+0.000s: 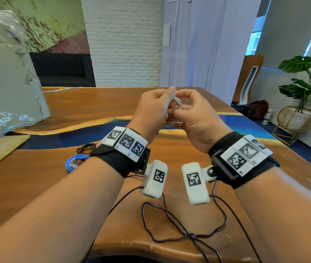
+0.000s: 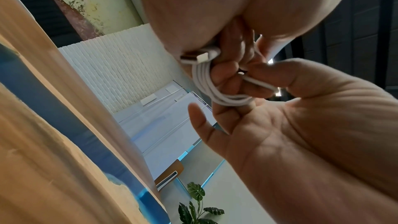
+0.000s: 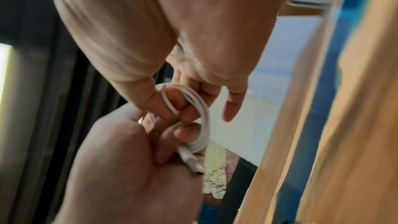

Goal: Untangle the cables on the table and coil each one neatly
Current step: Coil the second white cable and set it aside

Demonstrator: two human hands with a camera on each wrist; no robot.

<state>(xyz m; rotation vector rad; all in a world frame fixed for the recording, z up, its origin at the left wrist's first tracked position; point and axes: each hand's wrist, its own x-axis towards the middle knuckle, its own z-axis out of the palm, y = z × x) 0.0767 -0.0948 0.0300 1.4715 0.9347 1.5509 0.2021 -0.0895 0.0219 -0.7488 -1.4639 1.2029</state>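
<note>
Both hands are raised above the wooden table (image 1: 94,103) and hold one white cable (image 1: 177,103) between them. The cable is wound into a small coil (image 2: 204,84) (image 3: 204,117). My left hand (image 1: 156,107) (image 3: 129,159) grips the coil, its curled fingers pressing the USB plug (image 2: 200,56) (image 3: 189,157) against the palm. My right hand (image 1: 188,111) (image 2: 269,125) pinches the loops between thumb and fingers, with the little finger (image 3: 232,108) sticking out. A coiled blue cable (image 1: 75,162) and a black cable (image 1: 85,148) lie on the table beside my left wrist.
A large box with plastic wrap (image 1: 8,82) stands on the table's left side. Thin black leads from the wrist cameras (image 1: 179,230) trail over the front edge. A potted plant in a wicker stand (image 1: 300,111) is on the floor at the right.
</note>
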